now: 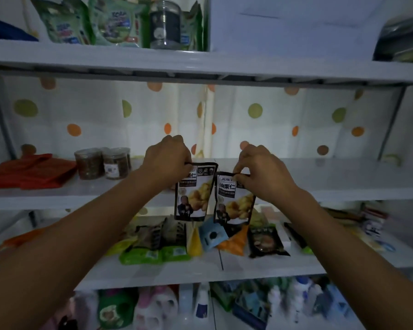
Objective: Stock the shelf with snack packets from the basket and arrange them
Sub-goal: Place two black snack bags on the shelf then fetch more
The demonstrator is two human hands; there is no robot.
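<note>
Forearms, two, bare, reaching in from the lower corners toward the middle shelf (343,177).

Left hand (168,160): fingers clenched on the top edge of the left packet (194,194), a black-bordered snack pouch with a yellow food print, hanging upright in front of the middle shelf's front edge.

Right hand (260,172): fingertips pinching the top edge of the right packet (233,198), same design, hanging just beside the first and slightly lower.

Middle shelf, white: red cloth (29,171) at the left end; clear lidded jars (103,163) with brown contents just right of it; right half bare. Behind it, a white curtain (81,115) with orange and green dots.

Lower shelf (200,267), white: mixed pouches lying along it below the held packets, among them green packs (153,254), a yellow one (193,241), a blue one (211,235), an orange one (234,244) and a dark one (265,241).

Top shelf (200,63): green bags (93,20) and a clear jar (165,25) standing near the middle.

Bottom level: plastic bottles (157,306), blurred. Lighting dim.
</note>
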